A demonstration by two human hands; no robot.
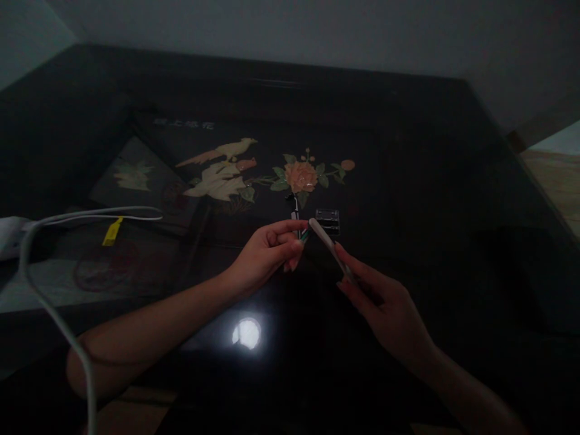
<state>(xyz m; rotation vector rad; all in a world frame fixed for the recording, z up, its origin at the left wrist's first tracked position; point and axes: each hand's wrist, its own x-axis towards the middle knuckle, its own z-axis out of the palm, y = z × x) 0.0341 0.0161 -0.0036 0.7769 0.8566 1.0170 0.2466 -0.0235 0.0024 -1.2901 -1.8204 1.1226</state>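
Observation:
My left hand (267, 248) is closed in a pinch on a small, thin piece with a green tint (305, 234); its kind is too dark to make out. In my right hand (385, 302) is a slim, flat, pale object (327, 240), seen edge-on and tilted, gripped between thumb and fingers. Its upper end comes close to my left fingertips; whether they touch, I cannot tell. Just beyond the hands lies a small clear plastic case (327, 222) on the dark table. A small black-and-white item (295, 208) lies behind my left fingers, partly hidden.
The glossy dark table (430, 181) bears a bird-and-flower picture (301, 176). A white cable (54, 308) with a yellow tag (112, 232) loops at the left, near a white block (9, 237) at the frame edge. A bright round reflection shows in front.

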